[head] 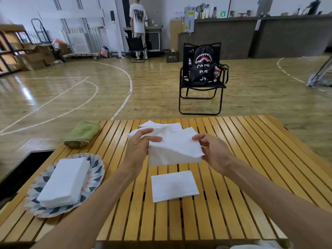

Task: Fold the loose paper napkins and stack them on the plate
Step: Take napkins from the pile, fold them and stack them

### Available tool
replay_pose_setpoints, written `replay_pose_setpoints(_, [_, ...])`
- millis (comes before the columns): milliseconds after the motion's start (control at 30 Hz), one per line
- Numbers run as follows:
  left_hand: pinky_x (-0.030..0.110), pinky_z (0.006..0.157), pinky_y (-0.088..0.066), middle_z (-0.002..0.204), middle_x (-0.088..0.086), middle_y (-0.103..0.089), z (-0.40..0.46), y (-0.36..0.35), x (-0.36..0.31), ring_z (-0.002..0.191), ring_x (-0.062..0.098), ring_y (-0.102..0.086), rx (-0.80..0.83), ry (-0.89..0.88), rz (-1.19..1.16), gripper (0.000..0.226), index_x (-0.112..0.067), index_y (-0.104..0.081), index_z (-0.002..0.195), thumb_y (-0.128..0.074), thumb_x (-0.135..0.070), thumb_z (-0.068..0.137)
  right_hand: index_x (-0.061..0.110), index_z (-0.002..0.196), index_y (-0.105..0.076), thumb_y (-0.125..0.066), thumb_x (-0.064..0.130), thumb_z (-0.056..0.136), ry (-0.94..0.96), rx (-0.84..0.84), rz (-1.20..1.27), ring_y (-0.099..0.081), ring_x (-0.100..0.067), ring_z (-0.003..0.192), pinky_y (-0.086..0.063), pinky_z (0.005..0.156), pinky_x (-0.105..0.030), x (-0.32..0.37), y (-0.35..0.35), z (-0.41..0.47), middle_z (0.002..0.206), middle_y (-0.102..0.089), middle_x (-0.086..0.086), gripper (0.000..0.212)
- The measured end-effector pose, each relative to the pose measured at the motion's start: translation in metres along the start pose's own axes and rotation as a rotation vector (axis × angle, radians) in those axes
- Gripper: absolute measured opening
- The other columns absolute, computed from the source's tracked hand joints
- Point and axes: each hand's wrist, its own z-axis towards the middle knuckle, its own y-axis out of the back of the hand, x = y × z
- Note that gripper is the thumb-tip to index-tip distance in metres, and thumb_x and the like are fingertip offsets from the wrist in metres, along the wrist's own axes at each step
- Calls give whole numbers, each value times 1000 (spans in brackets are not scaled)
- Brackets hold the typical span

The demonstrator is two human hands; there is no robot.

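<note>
Folded napkin (pixel 174 186) crosswise on table (pixel 233 177); both hands' fingers (pixel 197 137) pinching raised napkin (pixel 175 150), long axis left-right.

Left hand (pixel 142 144), right hand (pixel 212 148) raised, fingers pinching.

Plate (pixel 98 167) near the surface's (pixel 242 177) left edge, stack of folded napkins (pixel 64 182) on it. Rolled towel (pixel 82 133) at far left corner, behind the plate. One folded napkin (pixel 174 188) lies mid-surface, right of the plate. Above it, left hand (pixel 138 146) and right hand (pixel 213 150) hold a napkin (pixel 175 150) between them, off the surface. Loose napkins (pixel 161 126) lie behind the hands, near the far edge. Chair (pixel 202 83) on the floor beyond the far edge, backpack (pixel 201 66) on it.
</note>
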Motion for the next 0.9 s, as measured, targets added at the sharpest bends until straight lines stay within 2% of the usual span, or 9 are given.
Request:
replay_pose_setpoints(100, [51, 90, -54, 118, 5, -69, 0, 2, 1, 107, 29, -65, -10, 40, -31, 26, -18, -69, 113, -56, -14, 91, 8, 108, -66, -46, 15, 102, -27, 26, -24, -66, -29, 96, -53, 82, -42, -3, 1, 3, 113, -69, -13, 23])
replay_pose_setpoints(167, [52, 92, -53, 107, 1, -75, -1, 1, 2, 108, 27, -65, -12, 35, -1, 26, -17, -65, 118, -48, -19, 99, 13, 123, -60, -55, 9, 99, -14, 46, -127, -67, -29, 102, -55, 92, -44, -7, 3, 5, 116, -68, -13, 24])
replay_pose_setpoints(300, [46, 92, -57, 115, -3, -70, 0, 3, 8, 108, 20, -65, 10, -25, 122, 41, -20, -59, 128, -67, -5, 90, 15, 131, -50, -65, -6, 89, -17, 54, -216, -67, -29, 108, -55, 99, -46, -13, 3, 11, 118, -69, -13, 49])
replay_pose_setpoints(400, [27, 79, -58, 121, -2, -62, -1, 5, 10, 107, 12, -63, 42, 6, 130, 52, -17, -53, 133, -71, -2, 87, 11, 118, -60, -67, -6, 89, -21, 39, -208, -69, -26, 105, -57, 94, -41, -15, 5, 14, 116, -72, -11, 34])
replay_pose_setpoints(467, [19, 71, -55, 117, -2, -65, -1, 8, 12, 106, 11, -65, 51, 15, 168, 41, -13, -59, 125, -71, -3, 87, 11, 106, -67, -66, -5, 90, -1, 29, -237, -71, -23, 101, -59, 89, -37, -16, 6, 14, 112, -74, -10, 22])
replay_pose_setpoints(633, [33, 84, -56, 98, 7, -72, -1, 14, 16, 96, 19, -68, 66, -28, 258, 10, -8, -74, 99, -70, -10, 90, 8, 103, -72, -70, 8, 92, 28, -43, -366, -67, -20, 92, -57, 82, -34, -16, 8, 13, 103, -72, -5, 12])
replay_pose_setpoints(767, [28, 71, -48, 88, 14, -67, -3, 14, 16, 77, 14, -59, 39, -119, 385, 14, -11, -73, 94, -69, -24, 92, 14, 101, -71, -68, 17, 95, 66, -76, -399, -53, -11, 70, -44, 66, -24, -16, 8, 7, 87, -68, -3, 7])
replay_pose_setpoints(833, [20, 61, -45, 78, 5, -68, -4, 14, 15, 67, 7, -58, 30, -129, 359, 11, -14, -73, 95, -67, -24, 93, 14, 103, -69, -66, 18, 97, 63, -69, -371, -59, -15, 63, -49, 64, -27, -17, 9, 6, 76, -69, -6, 9])
replay_pose_setpoints(900, [19, 57, -46, 69, 1, -67, -7, 13, 12, 58, 7, -58, 26, -122, 315, 10, -15, -72, 98, -64, -20, 96, 13, 108, -68, -61, 18, 99, 42, -38, -326, -72, -22, 69, -56, 71, -33, -18, 9, 5, 83, -77, -7, 12])
